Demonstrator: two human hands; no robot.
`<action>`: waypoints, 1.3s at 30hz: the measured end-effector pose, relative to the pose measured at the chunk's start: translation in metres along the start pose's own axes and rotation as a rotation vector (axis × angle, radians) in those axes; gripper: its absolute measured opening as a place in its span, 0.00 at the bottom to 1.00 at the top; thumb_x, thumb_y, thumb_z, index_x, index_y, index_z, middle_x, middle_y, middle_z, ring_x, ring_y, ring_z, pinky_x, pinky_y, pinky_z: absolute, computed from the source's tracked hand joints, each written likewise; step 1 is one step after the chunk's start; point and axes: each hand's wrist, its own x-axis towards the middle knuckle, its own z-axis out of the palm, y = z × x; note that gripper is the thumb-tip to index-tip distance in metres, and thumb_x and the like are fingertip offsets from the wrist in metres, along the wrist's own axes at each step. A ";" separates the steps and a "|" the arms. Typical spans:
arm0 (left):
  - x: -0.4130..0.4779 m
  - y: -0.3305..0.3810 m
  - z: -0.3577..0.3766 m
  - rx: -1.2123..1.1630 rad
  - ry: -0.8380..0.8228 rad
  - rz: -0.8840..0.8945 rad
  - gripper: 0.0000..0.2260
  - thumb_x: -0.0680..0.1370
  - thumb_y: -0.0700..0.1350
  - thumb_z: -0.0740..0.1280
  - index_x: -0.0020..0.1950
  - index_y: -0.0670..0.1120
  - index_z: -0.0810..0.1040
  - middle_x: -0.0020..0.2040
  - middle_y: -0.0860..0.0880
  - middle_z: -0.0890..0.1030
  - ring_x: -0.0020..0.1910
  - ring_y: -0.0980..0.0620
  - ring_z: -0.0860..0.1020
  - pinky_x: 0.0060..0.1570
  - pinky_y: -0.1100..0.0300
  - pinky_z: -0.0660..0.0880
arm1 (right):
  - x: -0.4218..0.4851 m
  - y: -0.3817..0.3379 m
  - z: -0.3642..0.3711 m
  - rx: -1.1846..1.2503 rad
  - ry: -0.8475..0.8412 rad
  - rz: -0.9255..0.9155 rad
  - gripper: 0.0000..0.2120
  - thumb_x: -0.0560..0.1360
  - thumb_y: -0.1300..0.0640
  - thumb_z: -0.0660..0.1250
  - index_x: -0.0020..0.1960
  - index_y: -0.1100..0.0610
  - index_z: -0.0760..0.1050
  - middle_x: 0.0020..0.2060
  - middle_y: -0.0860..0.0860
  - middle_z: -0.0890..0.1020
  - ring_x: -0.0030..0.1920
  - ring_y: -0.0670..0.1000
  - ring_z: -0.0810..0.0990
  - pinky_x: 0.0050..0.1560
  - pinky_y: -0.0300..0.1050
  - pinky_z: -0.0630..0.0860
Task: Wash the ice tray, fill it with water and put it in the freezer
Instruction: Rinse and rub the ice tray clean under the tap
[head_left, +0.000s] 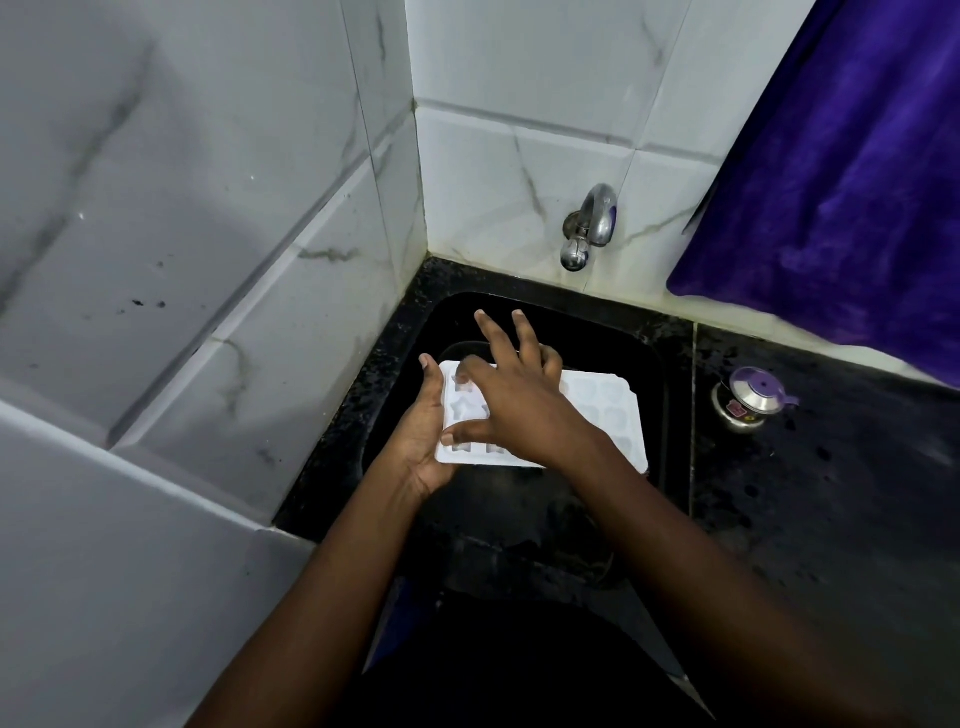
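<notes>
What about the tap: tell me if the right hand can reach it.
Probably yes: the right hand lies open on the ice tray, gripping nothing, and only empty space separates it from the tap.

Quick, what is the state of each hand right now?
Left hand: holds the ice tray by its left edge.
Right hand: open, fingers spread, resting on the tray.

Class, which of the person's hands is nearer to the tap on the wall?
Right. The right hand lies across the ice tray, fingers stretched toward the tap; the left hand grips the tray's left edge, farther away.
</notes>
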 end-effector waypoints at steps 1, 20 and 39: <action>0.000 0.001 0.000 -0.002 0.000 0.001 0.44 0.78 0.78 0.50 0.73 0.44 0.78 0.68 0.36 0.82 0.64 0.37 0.84 0.56 0.39 0.84 | 0.000 0.000 0.000 -0.004 -0.011 0.007 0.32 0.68 0.28 0.74 0.67 0.43 0.76 0.86 0.50 0.42 0.83 0.61 0.32 0.76 0.68 0.46; -0.006 0.007 -0.005 -0.044 -0.039 -0.018 0.47 0.76 0.79 0.52 0.76 0.42 0.76 0.71 0.36 0.80 0.66 0.39 0.83 0.61 0.40 0.83 | -0.025 -0.018 0.002 0.164 -0.020 0.049 0.15 0.79 0.36 0.68 0.59 0.43 0.75 0.86 0.48 0.47 0.84 0.56 0.35 0.77 0.62 0.46; -0.017 0.005 -0.003 -0.008 0.019 0.022 0.45 0.77 0.79 0.50 0.76 0.46 0.75 0.72 0.37 0.80 0.71 0.37 0.79 0.67 0.39 0.78 | -0.034 -0.029 0.004 0.001 -0.045 0.008 0.23 0.81 0.32 0.61 0.69 0.41 0.79 0.86 0.48 0.46 0.83 0.57 0.34 0.76 0.63 0.43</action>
